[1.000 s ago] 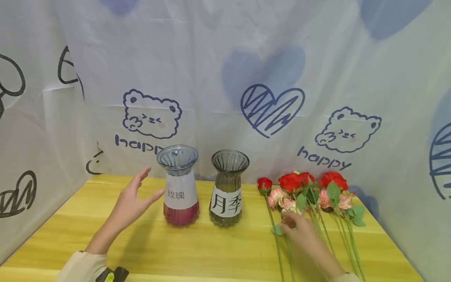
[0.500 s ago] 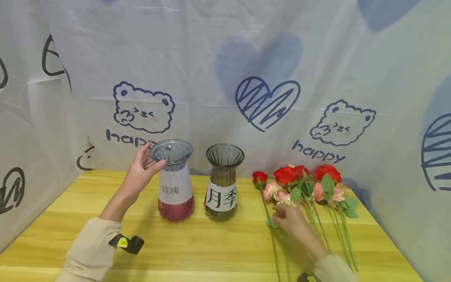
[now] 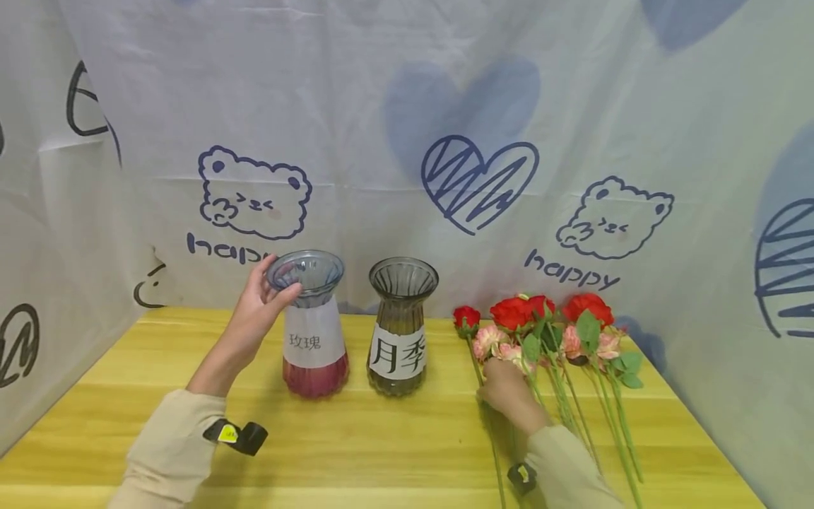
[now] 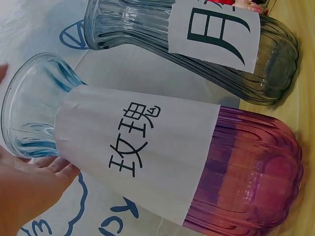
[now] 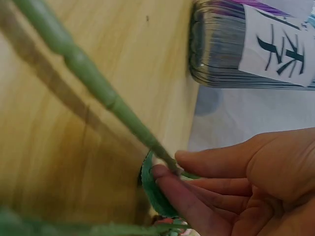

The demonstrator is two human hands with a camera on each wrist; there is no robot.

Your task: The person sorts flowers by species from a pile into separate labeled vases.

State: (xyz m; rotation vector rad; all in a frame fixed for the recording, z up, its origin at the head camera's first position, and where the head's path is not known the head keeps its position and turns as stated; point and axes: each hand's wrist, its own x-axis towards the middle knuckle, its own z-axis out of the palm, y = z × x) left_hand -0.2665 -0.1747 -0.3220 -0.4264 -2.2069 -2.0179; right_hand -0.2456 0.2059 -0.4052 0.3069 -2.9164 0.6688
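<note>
While the left hand (image 3: 256,307) grips a vase (image 3: 314,336) by its rim (image 3: 321,289), green stem (image 5: 110,101) pinched in right hand (image 3: 514,397)

Grey vase (image 3: 400,317) cropped in both wrist views, stem (image 5: 109,100) cropped in right.

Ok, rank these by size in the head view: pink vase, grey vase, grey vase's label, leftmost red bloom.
1. Pink vase and grey vase: too alike to rank
2. Label
3. Red bloom
</note>
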